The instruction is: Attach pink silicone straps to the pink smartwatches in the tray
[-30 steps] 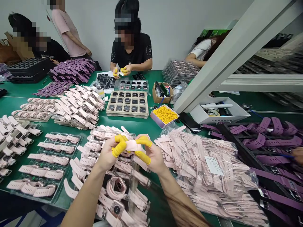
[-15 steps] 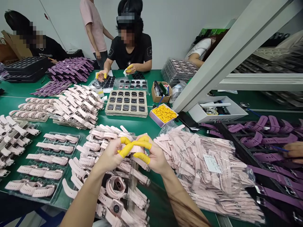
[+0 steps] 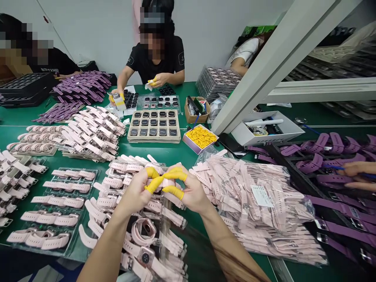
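My left hand and my right hand meet in front of me, with yellow finger cots on thumbs and forefingers. Both pinch a pink watch strap, mostly covered by the fingers; whether a watch case is attached is hidden. Below them lie stacked trays of pink-strapped watches, one watch with its round back sensor facing up. Beside my right forearm rests a large heap of bagged pink straps. To the left, a clear tray holds rows of pink-strapped watches.
A beige tray of dark square watch faces and a box of yellow finger cots stand ahead. Purple-strapped watches lie at right near another person's hand. A slanted white post rises there. A co-worker sits opposite.
My hands keep their pinch with little movement. The co-worker opposite now grips a small white-and-yellow bottle. The other person's hand at right has come further into view.
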`<state>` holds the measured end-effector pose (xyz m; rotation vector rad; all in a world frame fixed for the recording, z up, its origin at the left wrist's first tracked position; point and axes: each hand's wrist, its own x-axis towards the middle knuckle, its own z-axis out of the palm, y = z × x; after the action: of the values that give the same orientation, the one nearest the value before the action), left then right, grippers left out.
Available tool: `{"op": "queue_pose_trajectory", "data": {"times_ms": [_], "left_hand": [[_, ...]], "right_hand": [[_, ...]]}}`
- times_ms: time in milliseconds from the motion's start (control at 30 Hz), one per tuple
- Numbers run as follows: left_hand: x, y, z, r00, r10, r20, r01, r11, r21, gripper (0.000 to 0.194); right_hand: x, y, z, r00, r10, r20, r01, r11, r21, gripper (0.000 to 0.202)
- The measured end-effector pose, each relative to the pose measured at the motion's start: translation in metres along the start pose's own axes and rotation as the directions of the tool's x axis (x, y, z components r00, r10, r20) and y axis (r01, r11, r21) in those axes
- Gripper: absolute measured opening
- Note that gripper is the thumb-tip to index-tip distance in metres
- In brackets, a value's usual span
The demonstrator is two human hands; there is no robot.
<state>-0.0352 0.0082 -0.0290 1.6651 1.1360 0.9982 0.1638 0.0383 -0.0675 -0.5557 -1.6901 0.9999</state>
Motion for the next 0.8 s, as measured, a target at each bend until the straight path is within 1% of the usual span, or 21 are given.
{"op": "queue_pose_trajectory", "data": {"times_ms": [67,133,167,233,333,400,467,533,700,767,800], "left_hand": [[0.001,0.001,0.002,1.0,0.017,-0.016,-0.017,0.999,0.031,0.027],[0.002,0.003,0.004,1.0,0.002,-0.028,-0.001,1.0,0.003,0.028],[0.003,0.003,0.005,0.999,-0.022,-0.032,0.021,0.999,-0.043,0.029],[0.003,0.004,0.006,0.997,-0.077,-0.02,0.071,0.976,-0.206,0.03],[0.002,0.004,0.006,0.993,-0.106,0.051,0.117,0.874,-0.472,0.034],[0.0,0.004,0.008,0.988,-0.12,0.097,0.153,0.825,-0.544,0.034],[-0.002,0.004,0.01,0.984,-0.139,0.111,0.177,0.825,-0.538,0.033],[-0.004,0.003,0.013,0.987,-0.133,0.091,0.161,0.839,-0.519,0.034],[-0.006,-0.003,0.016,0.996,-0.083,-0.043,0.056,0.897,-0.439,0.031],[-0.006,-0.005,0.015,0.992,-0.082,-0.096,0.035,0.91,-0.414,0.032],[-0.005,-0.005,0.014,0.99,-0.093,-0.105,0.041,0.908,-0.418,0.033]], "right_hand": [[0.001,0.0,-0.001,1.0,-0.018,0.02,0.02,0.997,-0.074,0.021],[0.001,0.002,-0.002,1.0,-0.012,0.013,0.013,0.997,-0.08,0.02],[0.0,0.004,-0.002,1.0,-0.001,-0.005,0.0,0.999,-0.05,0.02],[-0.001,0.006,-0.001,0.999,0.037,-0.038,-0.035,0.998,0.05,0.022],[-0.003,0.007,-0.001,0.996,0.085,-0.027,-0.078,0.976,0.203,0.026],[-0.004,0.005,-0.001,0.996,0.094,-0.008,-0.088,0.959,0.268,0.027],[-0.004,0.002,-0.001,0.996,0.094,0.0,-0.09,0.955,0.283,0.027],[-0.003,-0.001,-0.001,0.996,0.085,0.009,-0.084,0.961,0.262,0.027],[-0.002,-0.005,0.003,0.999,0.03,0.037,-0.037,0.981,0.192,0.028],[-0.002,-0.006,0.005,0.999,-0.001,0.051,-0.007,0.988,0.155,0.027],[-0.001,-0.007,0.006,0.999,-0.012,0.053,0.005,0.99,0.144,0.027]]}}
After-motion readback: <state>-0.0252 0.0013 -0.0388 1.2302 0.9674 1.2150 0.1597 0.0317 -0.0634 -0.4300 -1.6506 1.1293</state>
